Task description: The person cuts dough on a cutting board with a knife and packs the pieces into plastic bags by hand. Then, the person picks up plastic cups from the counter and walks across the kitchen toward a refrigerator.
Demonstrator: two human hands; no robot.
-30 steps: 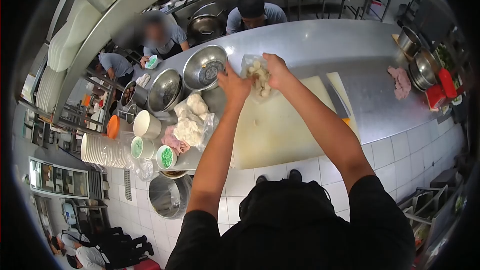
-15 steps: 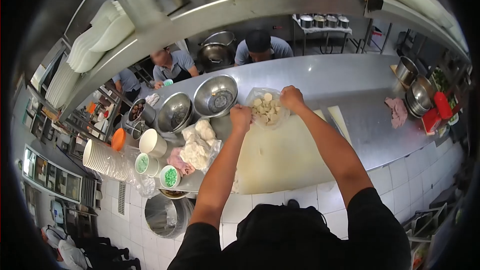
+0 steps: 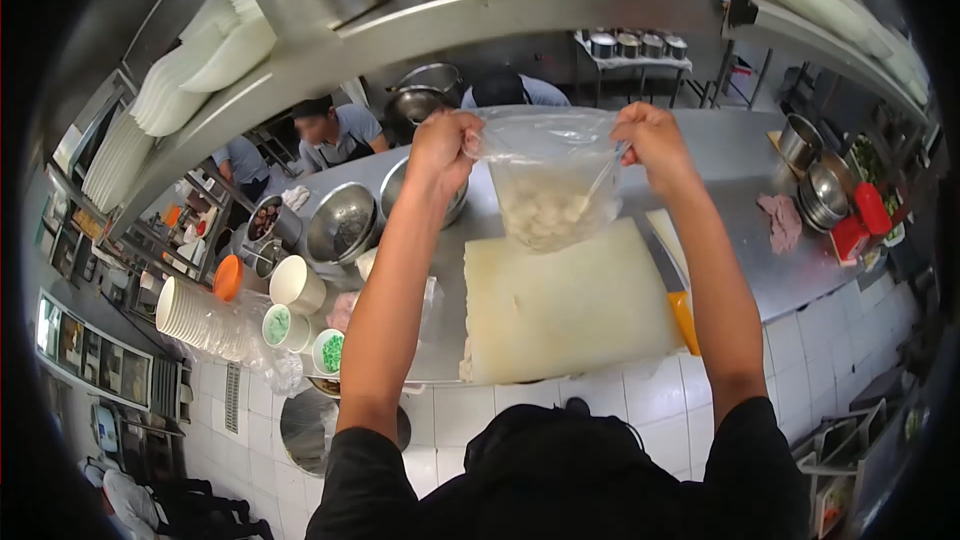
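Head view: I'm looking down on a metal counter (image 3: 745, 250), a white cutting board (image 3: 570, 315) right at the centre of my clock face.
Bag: clear plastic, up at 12 o'clock, there it is (image 3: 555, 185), hanging between the two hands over the board's far edge; whether its bottom touches the board, I can't tell.
Contents: pale chunks (image 3: 550, 215), bunched low in the bag, blurred by the plastic.
Left grip: I've got the left hand (image 3: 442, 148) at 11 o'clock, fingers closed on the bag's upper left corner.
Right grip: and the right hand (image 3: 654, 145), at 1 o'clock, fingers pinched on the upper right corner, the top stretched between the pair.
Bowls: two metal ones at 10 o'clock, the nearer one (image 3: 342, 223) in plain sight, the other (image 3: 398, 183) partly behind the left forearm.
Tubs: over at 9 o'clock, a white tub of green pieces (image 3: 328, 351), more white tubs and an orange container (image 3: 228, 278) near it.
Board's right side: yellow handle (image 3: 684, 322) at 3 o'clock, just beside the right forearm.
Far right: a crumpled pink cloth (image 3: 779, 224) at 2 o'clock, near stacked metal bowls (image 3: 824, 196).
Across the counter: co-worker (image 3: 340, 132) at 11 o'clock, another (image 3: 510, 90) bent low at 12.
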